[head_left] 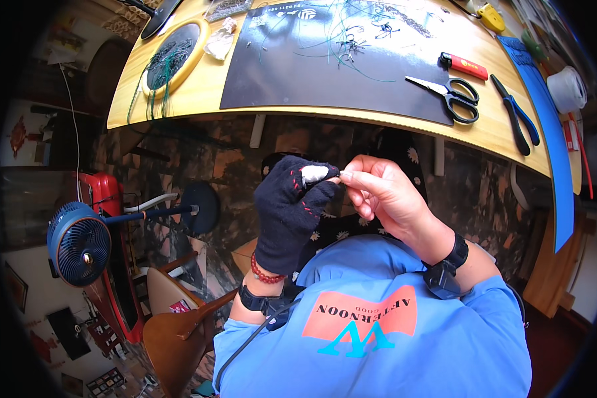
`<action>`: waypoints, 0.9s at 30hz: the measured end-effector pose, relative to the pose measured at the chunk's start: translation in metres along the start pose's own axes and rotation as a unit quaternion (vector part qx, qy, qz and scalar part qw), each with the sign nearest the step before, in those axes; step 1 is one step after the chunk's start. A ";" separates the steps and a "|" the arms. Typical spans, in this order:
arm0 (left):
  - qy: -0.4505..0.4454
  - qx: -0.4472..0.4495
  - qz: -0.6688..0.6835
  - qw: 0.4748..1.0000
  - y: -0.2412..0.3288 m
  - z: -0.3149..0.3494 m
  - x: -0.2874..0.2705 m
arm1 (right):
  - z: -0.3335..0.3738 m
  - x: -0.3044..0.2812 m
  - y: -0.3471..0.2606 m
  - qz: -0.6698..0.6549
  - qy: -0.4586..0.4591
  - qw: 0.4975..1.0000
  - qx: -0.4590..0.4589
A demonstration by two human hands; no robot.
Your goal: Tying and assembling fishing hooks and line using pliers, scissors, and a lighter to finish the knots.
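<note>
My left hand (286,202) wears a black knitted glove with red stitches and a white patch near the fingertips. My bare right hand (393,199) meets it fingertip to fingertip, in front of the table edge and above my lap. Both hands are pinched together on something too small to make out. Beyond them a dark mat (292,86) covers part of the wooden table (202,89). Loose dark green threads (351,48) lie across the mat. Black-handled scissors (462,101) lie open at its right corner, beside a red lighter (464,66).
Pliers (515,116) lie right of the scissors, near a blue strip (556,146) overhanging the edge. A round yellow-rimmed tray (200,40) of green threads sits at left, beside crumpled white tissue (220,40). A blue fan (83,242) and brown chair (172,338) stand left of me.
</note>
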State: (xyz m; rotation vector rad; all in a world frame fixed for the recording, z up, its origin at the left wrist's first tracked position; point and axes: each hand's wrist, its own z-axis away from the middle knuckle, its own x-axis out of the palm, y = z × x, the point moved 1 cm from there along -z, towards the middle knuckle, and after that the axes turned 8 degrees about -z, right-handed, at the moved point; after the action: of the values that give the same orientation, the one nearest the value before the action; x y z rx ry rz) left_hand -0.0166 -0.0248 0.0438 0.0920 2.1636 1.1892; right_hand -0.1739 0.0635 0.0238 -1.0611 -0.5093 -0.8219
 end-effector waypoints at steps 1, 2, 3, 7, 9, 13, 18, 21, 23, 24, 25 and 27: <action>-0.007 -0.005 0.007 1.000 0.000 0.000 0.000 | 0.000 -0.001 0.000 0.013 0.003 1.000 -0.002; -0.007 -0.005 0.007 1.000 -0.001 0.000 0.000 | 0.000 -0.001 0.001 0.026 0.005 1.000 -0.004; -0.013 -0.025 0.030 0.999 -0.002 0.001 0.002 | 0.000 -0.001 0.001 0.027 0.005 1.000 -0.004; -0.022 -0.086 0.099 0.991 -0.007 0.004 0.005 | -0.001 0.000 0.000 0.064 0.001 0.998 -0.018; -0.036 -0.141 0.146 0.978 -0.005 0.004 0.006 | -0.001 0.001 0.000 0.086 -0.007 0.996 -0.032; -0.050 -0.195 0.214 0.956 -0.006 0.005 0.010 | -0.003 -0.001 0.005 0.041 -0.026 0.999 -0.021; -0.029 -0.133 0.125 0.983 -0.015 0.006 0.010 | -0.006 -0.010 0.004 0.004 -0.047 0.999 0.009; -0.017 -0.178 0.161 0.971 -0.022 0.007 0.008 | -0.003 -0.008 -0.001 0.008 0.039 0.998 -0.054; -0.012 -0.188 0.175 0.966 -0.025 0.007 0.006 | -0.004 -0.012 0.000 0.033 0.059 0.992 -0.105; -0.025 -0.261 0.195 0.945 -0.027 0.008 0.005 | -0.005 -0.015 0.001 0.059 0.079 0.983 -0.156; -0.038 -0.333 0.213 0.918 -0.029 0.009 0.004 | -0.008 -0.018 0.002 0.092 0.101 0.970 -0.201; -0.026 -0.328 0.254 0.910 -0.030 0.014 0.004 | -0.011 -0.025 0.005 0.145 0.109 0.956 -0.230</action>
State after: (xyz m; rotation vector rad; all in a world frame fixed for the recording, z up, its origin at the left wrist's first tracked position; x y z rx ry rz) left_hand -0.0045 -0.0300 0.0133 0.4039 1.6235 2.1248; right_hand -0.1858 0.0634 -0.0014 -1.4116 0.0361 -0.8009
